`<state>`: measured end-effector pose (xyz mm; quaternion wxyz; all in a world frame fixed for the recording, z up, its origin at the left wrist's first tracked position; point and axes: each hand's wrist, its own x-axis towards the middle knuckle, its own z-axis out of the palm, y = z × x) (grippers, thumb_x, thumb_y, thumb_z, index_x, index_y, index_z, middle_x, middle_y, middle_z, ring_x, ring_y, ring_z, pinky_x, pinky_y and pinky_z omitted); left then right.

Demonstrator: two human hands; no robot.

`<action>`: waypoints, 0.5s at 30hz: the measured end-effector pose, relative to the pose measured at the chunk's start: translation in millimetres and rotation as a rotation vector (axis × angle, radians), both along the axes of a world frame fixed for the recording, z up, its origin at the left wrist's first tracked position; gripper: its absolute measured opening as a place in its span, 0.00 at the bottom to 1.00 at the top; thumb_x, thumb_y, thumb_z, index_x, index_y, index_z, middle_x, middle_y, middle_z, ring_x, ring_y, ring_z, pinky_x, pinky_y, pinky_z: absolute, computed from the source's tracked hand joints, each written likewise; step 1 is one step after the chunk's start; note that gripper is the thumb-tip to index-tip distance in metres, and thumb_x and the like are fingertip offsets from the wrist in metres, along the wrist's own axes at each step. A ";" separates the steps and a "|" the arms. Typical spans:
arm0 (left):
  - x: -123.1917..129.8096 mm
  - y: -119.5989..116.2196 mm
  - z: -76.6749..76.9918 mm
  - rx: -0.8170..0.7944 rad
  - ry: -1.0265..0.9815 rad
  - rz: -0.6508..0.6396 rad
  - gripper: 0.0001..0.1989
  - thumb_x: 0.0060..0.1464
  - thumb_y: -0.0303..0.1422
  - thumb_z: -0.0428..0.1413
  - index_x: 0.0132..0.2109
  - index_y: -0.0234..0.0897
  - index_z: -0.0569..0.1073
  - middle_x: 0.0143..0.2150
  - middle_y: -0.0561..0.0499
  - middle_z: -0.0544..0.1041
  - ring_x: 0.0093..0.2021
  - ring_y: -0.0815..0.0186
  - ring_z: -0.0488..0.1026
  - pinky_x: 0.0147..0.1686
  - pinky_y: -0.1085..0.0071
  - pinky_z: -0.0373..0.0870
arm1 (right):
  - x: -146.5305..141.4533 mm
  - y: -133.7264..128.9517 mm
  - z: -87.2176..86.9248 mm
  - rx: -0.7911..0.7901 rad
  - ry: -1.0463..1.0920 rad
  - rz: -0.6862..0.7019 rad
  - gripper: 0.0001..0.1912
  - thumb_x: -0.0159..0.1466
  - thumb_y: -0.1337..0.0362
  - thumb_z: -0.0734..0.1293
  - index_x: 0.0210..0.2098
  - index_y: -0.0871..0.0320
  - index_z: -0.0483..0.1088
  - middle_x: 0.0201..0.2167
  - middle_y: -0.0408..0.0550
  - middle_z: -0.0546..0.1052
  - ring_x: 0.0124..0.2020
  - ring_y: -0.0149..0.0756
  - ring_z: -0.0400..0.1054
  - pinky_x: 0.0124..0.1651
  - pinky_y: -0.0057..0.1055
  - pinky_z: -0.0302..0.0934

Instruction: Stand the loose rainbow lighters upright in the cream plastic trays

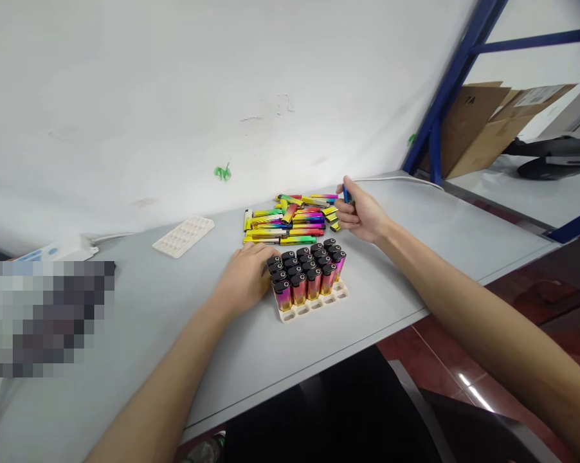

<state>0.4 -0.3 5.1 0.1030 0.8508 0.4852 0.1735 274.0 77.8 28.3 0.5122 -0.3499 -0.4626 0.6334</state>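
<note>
A cream tray with round-ended slots [314,307] stands on the table, holding upright lighters [313,283] with black tops and shiny pink-to-gold bodies. Its front row of slots has nothing in it. My left hand [249,273] curls against the tray's left side, its fingertips partly hidden by the lighters. Raised to the right of a loose pile, my right hand [362,215] is closed round a blue lighter [346,193], of which only part shows. The pile of shiny multicoloured lighters [290,218] lies flat behind the tray.
A second cream slotted tray [184,236] lies on the grey table [145,328] to the left. A white wall [174,116] rises behind. A blue metal frame [444,96], cardboard boxes [487,128] and a black device [555,157] are at right. A pixelated patch covers something at left.
</note>
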 end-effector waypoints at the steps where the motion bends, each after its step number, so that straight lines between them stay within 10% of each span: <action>1: -0.1 0.0 -0.3 0.005 -0.001 -0.002 0.08 0.55 0.27 0.53 0.41 0.41 0.74 0.44 0.48 0.78 0.46 0.57 0.71 0.48 0.60 0.67 | -0.4 0.1 -0.4 -0.013 -0.022 0.005 0.23 0.64 0.40 0.64 0.30 0.53 0.59 0.14 0.30 0.48 0.14 0.24 0.34 0.16 0.25 0.31; 15: 1.4 -1.7 3.7 -0.030 0.010 0.013 0.10 0.55 0.26 0.53 0.42 0.41 0.75 0.43 0.47 0.78 0.47 0.56 0.71 0.47 0.59 0.67 | -9.3 -2.2 -2.6 -0.058 -0.126 -0.092 0.22 0.70 0.51 0.51 0.22 0.53 0.52 0.12 0.33 0.45 0.13 0.26 0.32 0.15 0.26 0.30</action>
